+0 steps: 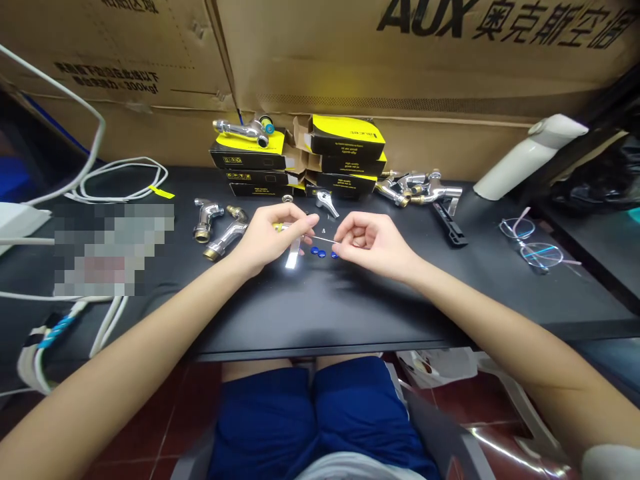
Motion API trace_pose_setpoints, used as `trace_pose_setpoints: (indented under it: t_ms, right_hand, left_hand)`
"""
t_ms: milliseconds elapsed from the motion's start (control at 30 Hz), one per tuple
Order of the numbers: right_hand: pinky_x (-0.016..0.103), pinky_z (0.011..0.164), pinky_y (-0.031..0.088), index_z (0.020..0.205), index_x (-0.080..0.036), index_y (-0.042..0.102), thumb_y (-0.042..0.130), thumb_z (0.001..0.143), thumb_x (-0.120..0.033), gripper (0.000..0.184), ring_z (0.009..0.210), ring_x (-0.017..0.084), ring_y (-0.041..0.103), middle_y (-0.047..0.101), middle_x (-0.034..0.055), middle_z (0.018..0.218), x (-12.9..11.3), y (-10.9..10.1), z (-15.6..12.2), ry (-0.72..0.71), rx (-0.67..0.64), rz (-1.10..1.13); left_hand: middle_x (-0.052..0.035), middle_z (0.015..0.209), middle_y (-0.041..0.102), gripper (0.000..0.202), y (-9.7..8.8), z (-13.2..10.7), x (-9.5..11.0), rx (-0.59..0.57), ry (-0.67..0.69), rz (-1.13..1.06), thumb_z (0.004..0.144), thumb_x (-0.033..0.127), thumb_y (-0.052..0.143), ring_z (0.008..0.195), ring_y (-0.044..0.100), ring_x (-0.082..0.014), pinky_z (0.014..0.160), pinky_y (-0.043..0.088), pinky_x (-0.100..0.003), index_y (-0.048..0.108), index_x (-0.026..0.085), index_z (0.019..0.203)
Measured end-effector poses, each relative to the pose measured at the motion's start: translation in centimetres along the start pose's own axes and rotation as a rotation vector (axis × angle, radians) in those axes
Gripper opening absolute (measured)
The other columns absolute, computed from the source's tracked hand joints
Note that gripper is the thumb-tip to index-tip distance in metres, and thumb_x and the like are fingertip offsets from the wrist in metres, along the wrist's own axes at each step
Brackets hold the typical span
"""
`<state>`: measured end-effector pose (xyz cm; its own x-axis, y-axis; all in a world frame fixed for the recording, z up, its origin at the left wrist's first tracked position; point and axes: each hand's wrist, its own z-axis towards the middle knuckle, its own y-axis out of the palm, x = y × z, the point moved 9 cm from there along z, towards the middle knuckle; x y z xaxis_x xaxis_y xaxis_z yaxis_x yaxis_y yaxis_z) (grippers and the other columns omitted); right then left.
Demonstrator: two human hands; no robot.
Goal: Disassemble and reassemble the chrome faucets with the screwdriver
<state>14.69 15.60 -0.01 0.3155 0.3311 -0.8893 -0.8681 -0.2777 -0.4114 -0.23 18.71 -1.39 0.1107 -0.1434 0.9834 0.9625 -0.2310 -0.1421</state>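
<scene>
My left hand (280,233) is closed around a chrome faucet (293,256); its flat, shiny lever points down below the fingers, and most of the body is hidden. In a pinch, my right hand (373,241) grips a thin metal rod (324,239) whose far end reaches the left fingertips. Whether the rod's tip sits inside the faucet cannot be made out. Small blue caps (322,254) lie on the table below the rod. Behind the hands is a loose chrome handle (326,200), with a tiny screw-like piece (323,231) nearer to me.
Stacked black-and-yellow boxes (345,143) stand at the back, one faucet (245,131) on top. More faucets lie left (227,239) and right (425,190). A white bottle (525,160) and glasses (540,253) are at the right. White cables (123,180) run along the left.
</scene>
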Motion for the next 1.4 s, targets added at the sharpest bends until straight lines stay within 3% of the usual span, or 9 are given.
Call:
trace_pose_setpoints:
  t_ms: [167,300,433,567,700,867,1067,1233,1400]
  right_hand:
    - [0.025,0.064,0.047,0.082,-0.017,0.067,0.060,0.089,-0.020,0.010,0.066,0.013,0.061,0.069,0.0030,0.075,-3.2,-0.3,-1.1,-0.493,0.056,-0.483]
    - [0.026,0.071,0.048,0.093,-0.016,0.071,0.058,0.094,-0.021,0.014,0.075,0.015,0.067,0.075,0.0057,0.085,-3.2,-0.5,-1.1,-0.566,0.060,-0.585]
    - [0.024,0.068,0.047,0.097,-0.016,0.072,0.056,0.095,-0.024,0.018,0.070,0.013,0.064,0.075,0.0038,0.083,-2.7,-0.4,-0.6,-0.446,-0.024,-0.466]
    - [0.023,0.059,0.043,0.089,-0.015,0.072,0.058,0.093,-0.032,0.023,0.060,0.010,0.057,0.072,0.0033,0.074,-1.0,0.2,0.2,-0.163,-0.194,-0.132]
    - [0.020,0.040,0.026,0.091,-0.012,0.072,0.065,0.087,-0.038,0.028,0.043,0.004,0.038,0.071,0.0034,0.070,1.0,1.2,0.3,0.119,-0.331,0.193]
    - [0.019,0.038,0.023,0.087,-0.011,0.071,0.070,0.082,-0.039,0.029,0.041,0.003,0.036,0.068,0.0023,0.065,2.4,1.4,0.4,0.229,-0.273,0.248]
    - [0.023,0.059,0.048,0.087,-0.013,0.071,0.078,0.073,-0.031,0.024,0.062,0.011,0.062,0.070,0.0030,0.073,1.0,0.0,0.8,0.060,-0.093,0.161]
    - [0.025,0.059,0.045,0.085,-0.015,0.073,0.064,0.088,-0.029,0.016,0.061,0.011,0.057,0.071,0.0038,0.076,-1.9,-0.7,0.0,-0.284,0.020,-0.248]
    - [0.025,0.065,0.048,0.090,-0.017,0.072,0.055,0.095,-0.031,0.022,0.065,0.013,0.062,0.074,0.0047,0.080,-2.4,1.2,-1.1,-0.489,-0.068,-0.451]
  left_hand:
    - [-0.0014,0.066,0.067,0.032,0.1,0.1,-0.1,-0.061,-0.016,0.004,0.065,0.038,0.084,0.056,0.063,-0.0124,0.049,0.054,-0.022,0.063,0.015,0.073]
    - [-0.0010,0.068,0.066,0.029,0.1,0.1,0.3,-0.097,0.010,0.032,0.062,0.034,0.085,0.053,0.059,-0.0100,0.050,0.051,-0.022,0.069,0.014,0.076]
    - [-0.0022,0.073,0.069,0.023,-0.2,0.2,1.0,-0.092,0.090,0.073,0.065,0.030,0.084,0.056,0.058,-0.0093,0.051,0.048,-0.020,0.074,0.015,0.079]
    - [-0.0029,0.072,0.070,0.015,0.1,0.1,1.1,-0.147,0.109,0.094,0.067,0.027,0.080,0.052,0.057,-0.0092,0.048,0.044,-0.020,0.074,0.015,0.074]
    - [-0.0040,0.073,0.071,0.012,0.4,-0.1,1.0,-0.201,0.102,0.101,0.069,0.025,0.079,0.049,0.057,-0.0087,0.044,0.042,-0.020,0.073,0.015,0.073]
    - [-0.0027,0.069,0.069,0.012,0.4,-0.2,0.8,-0.178,0.066,0.105,0.065,0.023,0.079,0.055,0.060,-0.0108,0.049,0.049,-0.021,0.073,0.014,0.070]
    - [-0.0019,0.066,0.067,0.013,0.1,0.0,-0.5,-0.103,-0.077,-0.053,0.065,0.022,0.080,0.060,0.063,-0.0125,0.054,0.055,-0.023,0.071,0.014,0.071]
    - [-0.0031,0.065,0.068,0.022,0.4,0.1,-1.0,-0.127,-0.101,-0.038,0.064,0.031,0.084,0.060,0.066,-0.0147,0.051,0.056,-0.022,0.071,0.015,0.072]
    - [-0.0069,0.063,0.069,0.046,0.7,0.1,-1.3,-0.095,-0.113,-0.093,0.080,0.059,0.067,0.047,0.065,-0.0153,0.043,0.055,-0.025,0.066,0.014,0.069]
